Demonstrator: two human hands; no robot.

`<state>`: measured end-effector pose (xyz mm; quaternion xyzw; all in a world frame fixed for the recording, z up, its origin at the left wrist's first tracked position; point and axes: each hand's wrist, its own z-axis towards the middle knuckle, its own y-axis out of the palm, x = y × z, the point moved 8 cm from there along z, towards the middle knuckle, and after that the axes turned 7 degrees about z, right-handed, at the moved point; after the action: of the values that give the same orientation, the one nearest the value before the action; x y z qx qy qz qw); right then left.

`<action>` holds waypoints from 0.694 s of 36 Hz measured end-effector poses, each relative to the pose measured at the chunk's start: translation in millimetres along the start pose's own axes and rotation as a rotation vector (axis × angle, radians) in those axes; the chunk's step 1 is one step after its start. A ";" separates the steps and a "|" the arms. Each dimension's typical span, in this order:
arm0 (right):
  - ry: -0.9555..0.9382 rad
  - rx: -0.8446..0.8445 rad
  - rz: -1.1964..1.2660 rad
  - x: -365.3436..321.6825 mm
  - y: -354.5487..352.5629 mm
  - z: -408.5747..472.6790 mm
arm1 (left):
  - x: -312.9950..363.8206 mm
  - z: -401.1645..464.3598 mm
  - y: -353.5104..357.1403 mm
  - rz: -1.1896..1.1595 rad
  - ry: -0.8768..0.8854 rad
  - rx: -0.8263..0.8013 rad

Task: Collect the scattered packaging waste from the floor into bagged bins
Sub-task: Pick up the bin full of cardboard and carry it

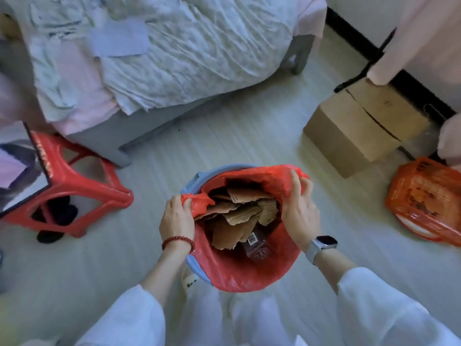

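Pale wooden floor (224, 136) fills a bedroom seen from above, through a camera on the head of a person standing over a blue bin (197, 179). That bin sits in the middle of the view and is lined with a red plastic bag (249, 275), whose loose top spills over the rim. Inside the bag lie torn pieces of brown cardboard (239, 216), piled near the top, with a crumpled clear bottle (257, 248) below them on the side nearest the person. The left hand (177, 218), wearing a red bead bracelet, pinches a bunched edge of the bag on the bin's left side, fingers closed on the plastic. The right hand (299, 208), with a watch on its wrist, grips the bag's edge on the bin's right side, fingers curled over it. Both hands seem to be pulling the bag's mouth, probably to keep it wide or to gather it up; which one cannot be told. Beyond the bin stands a bed (174, 58) with rumpled pale sheets. Left of the bin is a red plastic stool (82, 181). Right of the bin and farther off sits a closed cardboard box (359, 128), and just nearer than that box lies an orange bag (424, 201), already stuffed full. No loose scraps show on the floor near the bin.
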<state>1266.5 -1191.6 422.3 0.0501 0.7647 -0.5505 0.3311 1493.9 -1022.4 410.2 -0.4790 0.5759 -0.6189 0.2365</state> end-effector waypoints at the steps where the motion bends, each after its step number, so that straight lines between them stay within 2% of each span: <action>1: -0.022 -0.002 -0.001 -15.9 2.0 -3.8 | -14.5 -4.8 -12.0 -0.011 -0.022 0.027; 7: -0.144 -0.068 -0.049 -111.0 38.9 -31.6 | -112.2 -28.6 -78.8 -0.066 -0.154 0.166; 11: -0.358 -0.121 -0.055 -187.5 75.6 -71.5 | -197.5 -59.8 -119.5 -0.074 -0.264 0.248; 18: -0.618 -0.241 -0.121 -309.5 172.3 -181.5 | -367.7 -139.0 -183.2 -0.051 -0.478 0.276; 25: -0.739 -0.423 -0.283 -402.1 275.6 -297.3 | -513.0 -222.8 -236.0 -0.017 -0.657 0.306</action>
<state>1565.9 -708.4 477.2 -0.3238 0.6903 -0.4026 0.5064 1582.4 -427.8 494.7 -0.6162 0.3658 -0.5127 0.4728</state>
